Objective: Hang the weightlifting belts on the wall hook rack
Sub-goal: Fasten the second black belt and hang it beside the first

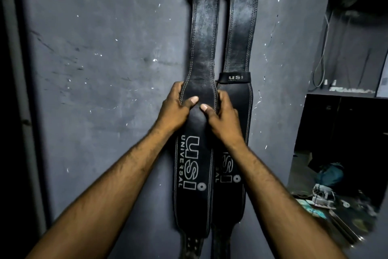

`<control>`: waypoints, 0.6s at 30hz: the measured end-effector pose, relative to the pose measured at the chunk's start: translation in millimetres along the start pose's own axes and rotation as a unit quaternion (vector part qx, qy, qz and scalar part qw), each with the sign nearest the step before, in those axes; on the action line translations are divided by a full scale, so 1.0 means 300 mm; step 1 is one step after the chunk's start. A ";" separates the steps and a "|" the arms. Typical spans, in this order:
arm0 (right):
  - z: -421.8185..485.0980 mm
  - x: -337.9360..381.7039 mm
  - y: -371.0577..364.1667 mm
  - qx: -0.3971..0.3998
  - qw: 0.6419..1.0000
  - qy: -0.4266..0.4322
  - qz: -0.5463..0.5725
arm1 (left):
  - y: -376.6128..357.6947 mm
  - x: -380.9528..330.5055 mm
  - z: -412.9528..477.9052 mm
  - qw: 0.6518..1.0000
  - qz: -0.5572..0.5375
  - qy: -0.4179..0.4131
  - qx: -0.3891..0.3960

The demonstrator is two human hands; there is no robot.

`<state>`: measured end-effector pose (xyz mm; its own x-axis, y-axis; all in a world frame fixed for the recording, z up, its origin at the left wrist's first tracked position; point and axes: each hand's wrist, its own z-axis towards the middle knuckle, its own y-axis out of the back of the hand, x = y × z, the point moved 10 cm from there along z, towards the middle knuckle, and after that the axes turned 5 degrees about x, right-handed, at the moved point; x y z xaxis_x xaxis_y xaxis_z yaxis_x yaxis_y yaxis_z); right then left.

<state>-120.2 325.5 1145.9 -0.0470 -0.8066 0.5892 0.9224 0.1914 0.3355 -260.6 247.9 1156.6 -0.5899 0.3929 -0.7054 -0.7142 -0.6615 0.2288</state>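
Note:
Two black leather weightlifting belts hang side by side down a grey wall. The left belt carries white "USI UNIVERSAL" lettering on its wide part. The right belt hangs just beside it, partly behind my right arm. My left hand grips the left edge of the left belt where it widens, thumb across the front. My right hand holds the same belt's right edge, thumb on its face. The tops of both belts run out of view, so the hook rack is hidden.
The grey wall is scuffed and stands close in front. A dark door frame runs down the left. At the right are a dark cabinet, hanging cables, and clutter on the floor.

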 end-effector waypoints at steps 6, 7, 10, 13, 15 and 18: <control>-0.044 -0.041 -0.016 0.054 0.998 -0.021 0.003 | -0.055 0.081 -0.081 0.996 -0.073 0.030 0.030; -0.061 -0.050 -0.024 0.056 0.998 -0.024 0.004 | -0.046 0.085 -0.086 0.999 -0.045 0.019 0.006; -0.077 -0.066 -0.010 0.011 0.999 -0.016 0.026 | -0.033 0.075 -0.098 0.999 -0.021 0.021 -0.035; -0.086 -0.089 -0.005 0.028 0.999 -0.018 0.034 | -0.072 0.117 -0.117 0.996 -0.078 0.040 0.018; -0.123 -0.128 -0.033 0.071 0.996 -0.038 0.026 | -0.106 0.169 -0.160 0.993 -0.092 0.053 0.054; -0.172 -0.169 -0.050 0.052 0.997 -0.050 0.011 | -0.101 0.208 -0.184 0.996 -0.071 0.053 0.013</control>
<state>-112.0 334.6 1072.9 -0.0694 -0.7431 0.6655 0.8789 0.2701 0.3933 -255.0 257.3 1068.5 -0.4405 0.4096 -0.7988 -0.7972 -0.5877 0.1383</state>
